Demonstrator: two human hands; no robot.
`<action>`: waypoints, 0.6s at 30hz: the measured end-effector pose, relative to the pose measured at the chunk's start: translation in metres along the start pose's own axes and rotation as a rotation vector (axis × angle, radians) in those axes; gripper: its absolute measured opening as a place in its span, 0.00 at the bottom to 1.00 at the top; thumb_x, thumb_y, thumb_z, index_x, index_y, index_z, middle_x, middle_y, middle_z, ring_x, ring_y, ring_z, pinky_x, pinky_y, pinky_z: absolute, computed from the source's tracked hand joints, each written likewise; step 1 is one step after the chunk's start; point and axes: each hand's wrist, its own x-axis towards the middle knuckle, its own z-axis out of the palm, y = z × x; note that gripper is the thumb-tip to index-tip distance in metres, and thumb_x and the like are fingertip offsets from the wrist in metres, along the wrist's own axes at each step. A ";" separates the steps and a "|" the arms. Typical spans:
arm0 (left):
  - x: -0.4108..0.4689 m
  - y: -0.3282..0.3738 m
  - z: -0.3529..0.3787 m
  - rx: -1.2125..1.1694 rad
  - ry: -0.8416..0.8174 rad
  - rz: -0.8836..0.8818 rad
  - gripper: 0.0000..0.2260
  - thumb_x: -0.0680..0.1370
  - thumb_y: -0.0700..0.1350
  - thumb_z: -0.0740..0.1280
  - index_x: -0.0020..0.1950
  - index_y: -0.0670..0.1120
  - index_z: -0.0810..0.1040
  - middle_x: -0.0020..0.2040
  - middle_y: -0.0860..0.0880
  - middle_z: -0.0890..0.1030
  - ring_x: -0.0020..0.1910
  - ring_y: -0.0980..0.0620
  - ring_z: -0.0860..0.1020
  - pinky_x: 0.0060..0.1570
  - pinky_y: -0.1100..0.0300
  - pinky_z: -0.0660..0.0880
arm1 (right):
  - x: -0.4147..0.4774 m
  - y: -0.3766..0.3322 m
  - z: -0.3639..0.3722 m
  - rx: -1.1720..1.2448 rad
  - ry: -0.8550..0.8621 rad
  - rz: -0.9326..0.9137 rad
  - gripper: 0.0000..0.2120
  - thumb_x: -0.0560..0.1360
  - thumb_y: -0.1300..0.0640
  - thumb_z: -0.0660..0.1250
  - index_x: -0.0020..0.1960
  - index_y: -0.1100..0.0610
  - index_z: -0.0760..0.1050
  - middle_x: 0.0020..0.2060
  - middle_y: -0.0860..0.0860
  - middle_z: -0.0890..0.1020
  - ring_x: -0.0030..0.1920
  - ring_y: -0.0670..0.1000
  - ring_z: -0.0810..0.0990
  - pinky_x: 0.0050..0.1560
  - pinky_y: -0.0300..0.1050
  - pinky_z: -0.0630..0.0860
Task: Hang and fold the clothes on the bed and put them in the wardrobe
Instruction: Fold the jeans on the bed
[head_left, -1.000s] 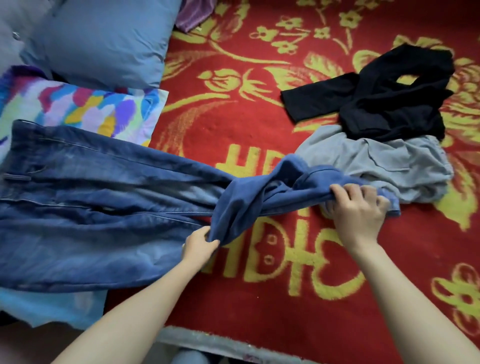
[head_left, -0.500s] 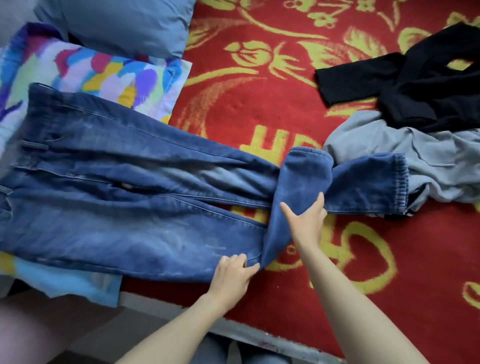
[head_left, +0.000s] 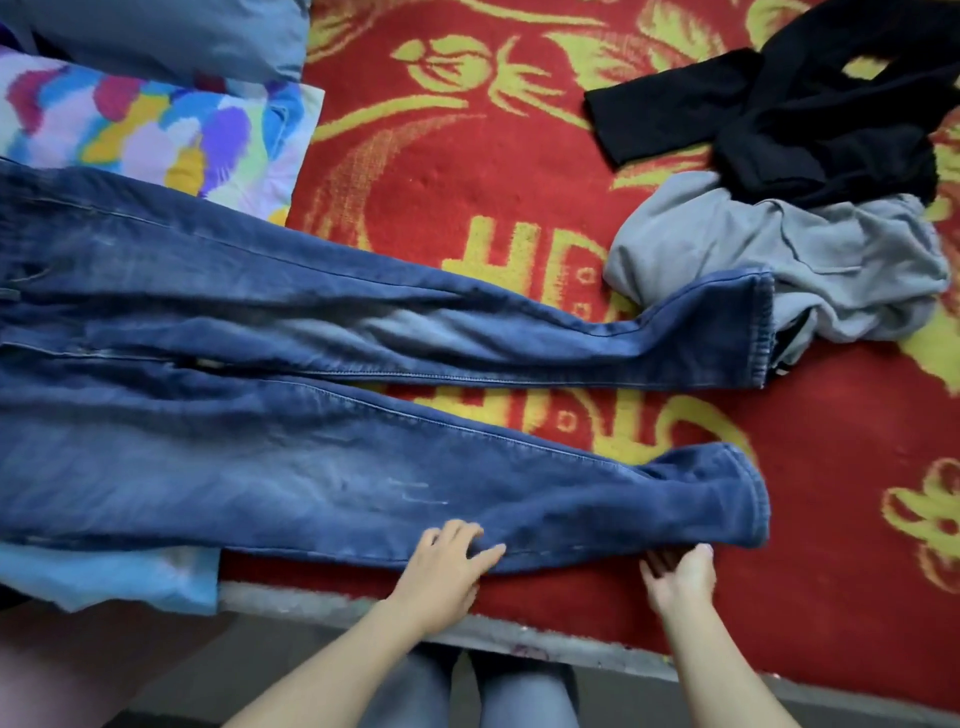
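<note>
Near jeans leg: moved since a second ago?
Yes. The near jeans leg swung off the far leg, away from the grey garment, toward the bed edge.

Jeans are being borne along the near edge of the bed, waist on pillows at left; a clothes pile at right is being overlapped by their far hem.

Place: bedroom in a home
Bedding: red woven blanket with yellow flower pattern
Pillows: grey-blue fabric pillow; multicoloured paint-stroke pillow
Clothes laid out: blue denim jeans, crumpled grey garment
</note>
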 end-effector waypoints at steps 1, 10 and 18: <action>-0.001 0.001 0.000 -0.027 -0.023 -0.074 0.32 0.47 0.52 0.80 0.51 0.56 0.83 0.48 0.48 0.83 0.45 0.51 0.82 0.40 0.63 0.77 | 0.001 -0.004 0.002 0.086 -0.026 -0.027 0.17 0.81 0.44 0.48 0.52 0.51 0.73 0.63 0.54 0.74 0.48 0.55 0.76 0.56 0.50 0.71; -0.013 -0.020 0.044 -0.092 -0.315 -0.311 0.31 0.78 0.47 0.61 0.77 0.55 0.49 0.77 0.44 0.45 0.74 0.46 0.51 0.68 0.49 0.58 | 0.011 -0.025 0.014 -0.047 0.249 -0.295 0.30 0.71 0.57 0.73 0.66 0.63 0.63 0.63 0.58 0.74 0.59 0.55 0.77 0.61 0.53 0.74; -0.010 -0.012 0.047 -0.092 -0.300 -0.331 0.28 0.79 0.46 0.59 0.76 0.57 0.51 0.77 0.43 0.45 0.74 0.44 0.51 0.68 0.49 0.57 | 0.018 -0.064 -0.028 -0.090 0.176 -0.521 0.20 0.65 0.77 0.60 0.36 0.51 0.67 0.32 0.47 0.73 0.31 0.43 0.72 0.32 0.34 0.69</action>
